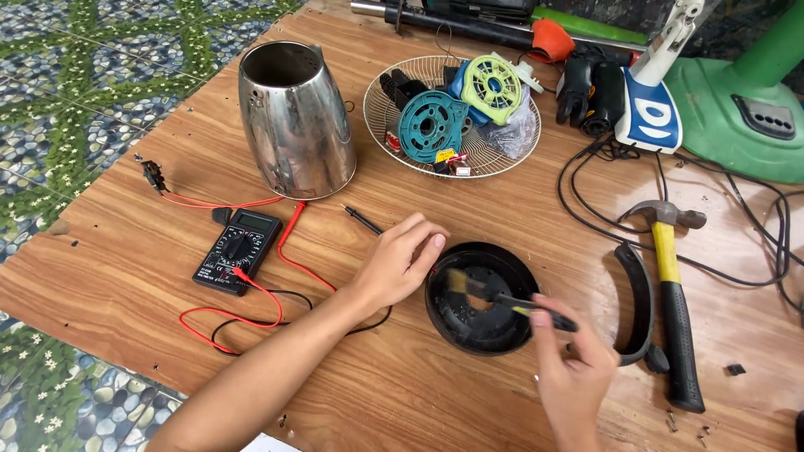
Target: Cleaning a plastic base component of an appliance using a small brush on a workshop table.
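My left hand (400, 259) steadies the black round base (481, 297); my right hand (574, 364) pinches a small brush (494, 293) inside it.

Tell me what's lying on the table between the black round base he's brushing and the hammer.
In the head view, a curved black plastic handle piece lies on the wooden table between the black round base and the hammer.

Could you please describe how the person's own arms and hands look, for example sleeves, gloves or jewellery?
Both arms are bare as far as the picture shows them: no sleeve is visible. The left hand and the right hand wear no gloves. No ring, watch or bracelet shows on either wrist or finger. The fingernails are short and unpainted. The upper arms are out of frame, so any sleeve higher up cannot be seen.
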